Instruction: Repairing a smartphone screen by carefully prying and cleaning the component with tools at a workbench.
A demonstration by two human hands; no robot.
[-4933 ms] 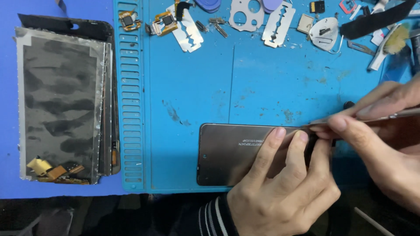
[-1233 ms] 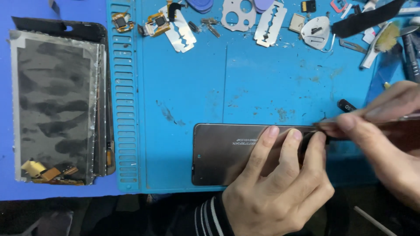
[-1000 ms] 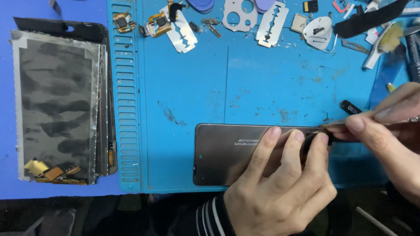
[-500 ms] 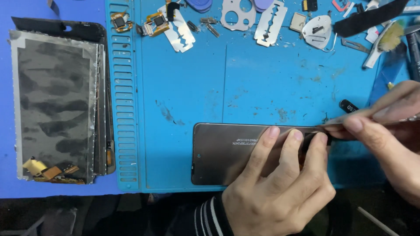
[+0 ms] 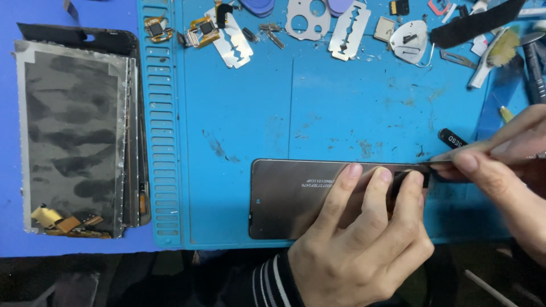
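Observation:
A dark phone screen panel (image 5: 296,196) lies face down on the blue work mat (image 5: 318,113), near its front edge. My left hand (image 5: 364,244) presses three fingers flat on the panel's right half. My right hand (image 5: 500,165) comes in from the right and grips a thin metal tool (image 5: 441,162) between thumb and forefinger, its tip at the panel's upper right corner, just beyond my left fingertips. A striped cuff shows at my left wrist.
A stack of worn screen panels (image 5: 74,136) lies at the left, partly off the mat. Along the mat's far edge are razor blades (image 5: 348,31), small flex-cable parts (image 5: 199,31), metal plates (image 5: 310,17), a brush (image 5: 492,54) and a black strap (image 5: 472,23).
My right hand has shifted slightly, keeping the tool at the panel's upper right corner. My left hand stays pressed on the panel, which has not moved.

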